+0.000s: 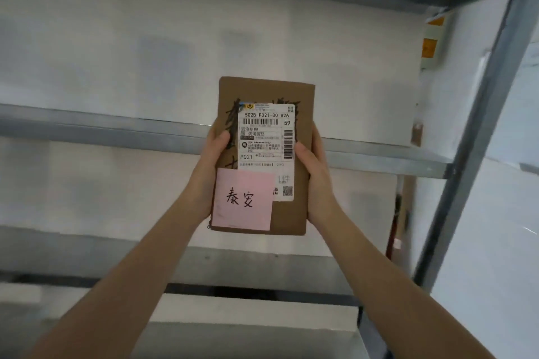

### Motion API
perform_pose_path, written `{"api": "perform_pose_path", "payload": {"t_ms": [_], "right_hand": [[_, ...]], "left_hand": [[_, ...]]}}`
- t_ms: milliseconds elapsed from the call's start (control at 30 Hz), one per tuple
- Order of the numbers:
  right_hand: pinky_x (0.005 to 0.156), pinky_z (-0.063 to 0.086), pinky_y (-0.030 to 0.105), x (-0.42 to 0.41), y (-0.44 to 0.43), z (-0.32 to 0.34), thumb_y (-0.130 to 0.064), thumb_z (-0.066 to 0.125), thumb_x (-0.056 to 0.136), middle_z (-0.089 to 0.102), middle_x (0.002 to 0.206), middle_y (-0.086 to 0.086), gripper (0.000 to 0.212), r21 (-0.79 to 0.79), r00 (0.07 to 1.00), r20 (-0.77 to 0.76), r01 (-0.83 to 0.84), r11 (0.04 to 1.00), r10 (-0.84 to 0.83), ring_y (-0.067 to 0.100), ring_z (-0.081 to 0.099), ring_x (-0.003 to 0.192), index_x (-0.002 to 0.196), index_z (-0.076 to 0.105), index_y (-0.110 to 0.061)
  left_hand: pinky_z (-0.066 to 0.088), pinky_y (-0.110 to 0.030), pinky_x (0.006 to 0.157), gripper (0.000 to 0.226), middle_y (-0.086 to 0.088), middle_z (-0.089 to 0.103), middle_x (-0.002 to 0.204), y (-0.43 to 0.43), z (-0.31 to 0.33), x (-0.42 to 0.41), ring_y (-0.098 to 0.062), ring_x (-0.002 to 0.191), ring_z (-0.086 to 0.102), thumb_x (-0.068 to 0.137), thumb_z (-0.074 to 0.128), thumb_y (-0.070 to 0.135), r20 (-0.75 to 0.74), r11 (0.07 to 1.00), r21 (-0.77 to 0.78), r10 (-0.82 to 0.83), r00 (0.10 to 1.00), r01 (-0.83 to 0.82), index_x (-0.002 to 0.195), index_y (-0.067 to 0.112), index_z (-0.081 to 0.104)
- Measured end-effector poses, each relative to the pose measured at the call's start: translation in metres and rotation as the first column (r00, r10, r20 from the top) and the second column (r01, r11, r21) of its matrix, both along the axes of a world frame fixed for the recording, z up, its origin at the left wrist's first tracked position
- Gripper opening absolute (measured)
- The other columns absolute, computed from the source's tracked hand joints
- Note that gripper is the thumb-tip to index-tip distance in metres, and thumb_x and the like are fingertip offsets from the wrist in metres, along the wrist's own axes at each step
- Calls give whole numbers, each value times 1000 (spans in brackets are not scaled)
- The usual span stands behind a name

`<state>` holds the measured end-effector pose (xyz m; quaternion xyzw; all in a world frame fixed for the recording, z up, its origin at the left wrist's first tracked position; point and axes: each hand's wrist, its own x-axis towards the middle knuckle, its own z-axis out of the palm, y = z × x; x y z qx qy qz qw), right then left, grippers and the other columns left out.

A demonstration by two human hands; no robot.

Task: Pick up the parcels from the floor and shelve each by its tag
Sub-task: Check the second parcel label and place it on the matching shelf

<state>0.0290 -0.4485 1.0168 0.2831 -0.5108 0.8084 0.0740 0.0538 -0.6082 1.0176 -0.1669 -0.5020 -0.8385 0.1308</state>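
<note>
One brown parcel (264,154), label "P021" (267,151), pink note "泰安" (242,199), fingers of left hand (208,175) and right hand (316,178) pressed on its two sides, before grey shelf (102,128).

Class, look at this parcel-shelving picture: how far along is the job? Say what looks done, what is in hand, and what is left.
Done: one brown parcel is off the floor. In hand: left hand and right hand hold it upright by its sides before the metal shelf, pink tag facing the camera. Left: placing it; no parcels clearly shelved yet, and the floor is out of view.
</note>
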Motion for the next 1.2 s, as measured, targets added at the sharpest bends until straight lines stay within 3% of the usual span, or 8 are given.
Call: {"api": "perform_pose_path", "payload": {"t_ms": [133,300,567,800,933,1200], "right_hand": [[81,56,33,0,-108,4,-19,57,82,57,133,11,67,-19,988,-2,-154,988,154,23,63,110,144,32,-23],[82,57,35,18,-244,2,-18,57,81,58,132,10,66,-55,938,-4,-347,936,347,24,64,109,143,34,-25],[83,57,38,60,-434,-18,-19,57,82,57,134,11,66,-11,799,5,-601,799,601,29,62,113,144,33,-23],[92,53,42,97,-568,-39,-18,57,84,56,136,11,65,22,681,37,-732,681,731,29,59,117,144,33,-20],[85,56,37,110,-637,-47,-19,58,83,58,134,9,65,27,623,67,-782,622,780,26,62,114,144,35,-23],[76,56,29,107,-773,-55,-22,58,81,57,134,6,66,39,598,38,-801,597,800,21,64,110,143,35,-24]], "left_hand": [[58,-30,63,44,1,73,98,-101,5,26,-16,81,71,92,43,28,-48,987,-28,157,986,-159,135,19,40],[59,-31,62,62,1,74,96,-229,4,71,-18,78,72,81,51,37,-59,935,-100,337,940,-341,139,22,35],[59,-31,65,57,-3,71,103,-394,-19,152,-20,83,71,88,51,33,-75,784,-106,606,792,-611,140,20,31],[59,-31,64,53,-2,73,99,-499,-42,209,-19,82,71,87,47,30,-26,674,-56,737,676,-737,138,23,35],[59,-33,64,64,-9,68,107,-558,-49,228,-21,81,71,79,53,35,49,639,-23,769,638,-769,139,22,35],[59,-31,63,64,-5,72,98,-690,-58,228,-18,78,71,80,52,35,81,601,-52,798,597,-797,139,17,36]]}}
